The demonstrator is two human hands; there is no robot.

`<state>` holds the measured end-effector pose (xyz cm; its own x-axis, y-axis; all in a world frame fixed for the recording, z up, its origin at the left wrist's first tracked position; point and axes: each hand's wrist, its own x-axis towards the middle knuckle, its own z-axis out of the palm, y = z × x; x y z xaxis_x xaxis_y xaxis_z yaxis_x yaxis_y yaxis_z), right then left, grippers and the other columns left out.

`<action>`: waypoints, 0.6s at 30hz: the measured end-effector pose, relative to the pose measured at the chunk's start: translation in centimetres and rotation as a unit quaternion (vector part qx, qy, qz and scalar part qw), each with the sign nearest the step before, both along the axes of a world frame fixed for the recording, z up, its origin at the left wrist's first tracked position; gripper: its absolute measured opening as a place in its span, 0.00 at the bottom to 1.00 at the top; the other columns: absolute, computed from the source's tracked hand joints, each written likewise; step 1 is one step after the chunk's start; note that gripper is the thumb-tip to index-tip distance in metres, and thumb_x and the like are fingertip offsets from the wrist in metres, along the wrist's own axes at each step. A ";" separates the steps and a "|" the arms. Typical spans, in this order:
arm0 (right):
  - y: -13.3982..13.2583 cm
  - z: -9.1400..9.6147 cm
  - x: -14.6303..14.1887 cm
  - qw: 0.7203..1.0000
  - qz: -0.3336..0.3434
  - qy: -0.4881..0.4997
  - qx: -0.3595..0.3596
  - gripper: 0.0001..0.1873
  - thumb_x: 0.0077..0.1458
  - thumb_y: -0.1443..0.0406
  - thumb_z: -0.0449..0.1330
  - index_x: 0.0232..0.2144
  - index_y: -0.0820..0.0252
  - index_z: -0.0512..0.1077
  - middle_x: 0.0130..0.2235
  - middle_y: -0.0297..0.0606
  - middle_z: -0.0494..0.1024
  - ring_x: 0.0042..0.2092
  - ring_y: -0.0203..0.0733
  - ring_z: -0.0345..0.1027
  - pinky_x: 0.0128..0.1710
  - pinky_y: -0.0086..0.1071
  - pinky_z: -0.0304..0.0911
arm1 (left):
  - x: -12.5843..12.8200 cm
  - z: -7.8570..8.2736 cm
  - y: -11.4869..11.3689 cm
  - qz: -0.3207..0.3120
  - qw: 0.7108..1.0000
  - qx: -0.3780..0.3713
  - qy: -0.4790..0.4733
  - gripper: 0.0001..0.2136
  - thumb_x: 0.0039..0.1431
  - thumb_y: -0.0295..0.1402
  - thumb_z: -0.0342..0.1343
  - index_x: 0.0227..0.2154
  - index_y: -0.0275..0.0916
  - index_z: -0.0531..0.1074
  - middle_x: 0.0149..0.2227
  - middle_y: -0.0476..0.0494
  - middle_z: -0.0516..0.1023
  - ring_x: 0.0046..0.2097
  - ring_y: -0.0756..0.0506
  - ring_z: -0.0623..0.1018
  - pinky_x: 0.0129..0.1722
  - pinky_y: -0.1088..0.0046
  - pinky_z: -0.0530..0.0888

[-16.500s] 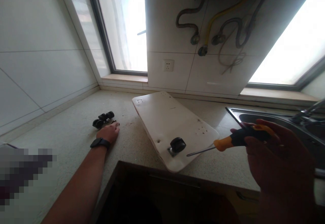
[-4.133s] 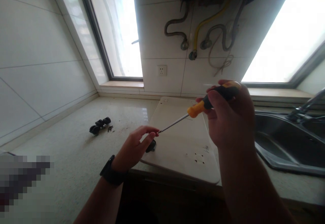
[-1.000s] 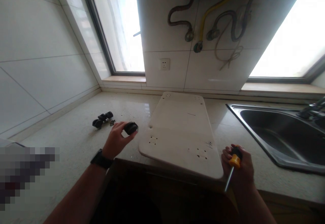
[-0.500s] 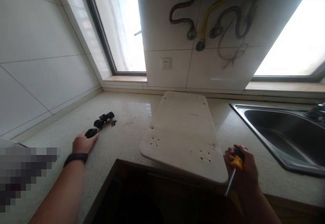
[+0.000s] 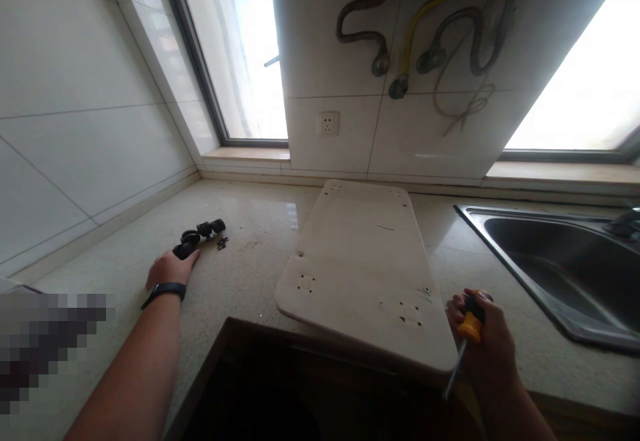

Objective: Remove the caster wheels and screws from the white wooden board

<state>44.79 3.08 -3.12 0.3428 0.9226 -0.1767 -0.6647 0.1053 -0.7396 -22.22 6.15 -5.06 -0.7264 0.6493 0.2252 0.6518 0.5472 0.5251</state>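
Observation:
At the left of the counter, my left hand point(image 5: 173, 270) is closed round a black caster wheel point(image 5: 183, 250), which touches or nearly touches the other black casters point(image 5: 204, 230) lined up beyond it. A small heap of dark screws point(image 5: 223, 243) lies beside them. On the right, my right hand point(image 5: 490, 334) grips a screwdriver point(image 5: 471, 321) by its orange and black handle, the shaft pointing down. Between my hands is a pale rounded board point(image 5: 360, 261) with screw holes grouped near its corners. It lies flat, its near end jutting over the counter opening.
A steel sink point(image 5: 530, 281) is set into the speckled counter point(image 5: 240, 281) on the right. In front gapes a dark opening point(image 5: 280, 394) in the counter. Pipes point(image 5: 367, 34) and a socket point(image 5: 329, 124) are on the tiled wall, between two windows.
My left hand has moved slightly right and up, bringing its caster closer to the others. My right hand still holds the screwdriver, and the view has shifted a little.

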 end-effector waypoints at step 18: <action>0.2 0.0 -0.1 1.000 -0.008 -0.006 -0.006 0.11 0.42 0.65 0.68 0.32 0.56 0.73 0.25 0.32 0.70 0.23 0.32 0.62 0.17 0.22 0.62 | -0.4 -0.4 -1.1 -0.029 0.999 0.003 -0.014 0.35 0.55 0.43 0.64 0.63 0.32 0.67 0.51 0.28 0.82 0.56 0.30 0.80 0.54 0.56 0.74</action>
<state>44.74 3.23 -3.10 0.3604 0.9144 -0.1841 -0.6545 0.1073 -0.7484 -22.67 5.06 -5.43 -0.6939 0.6890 0.2091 0.6672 0.5062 0.5465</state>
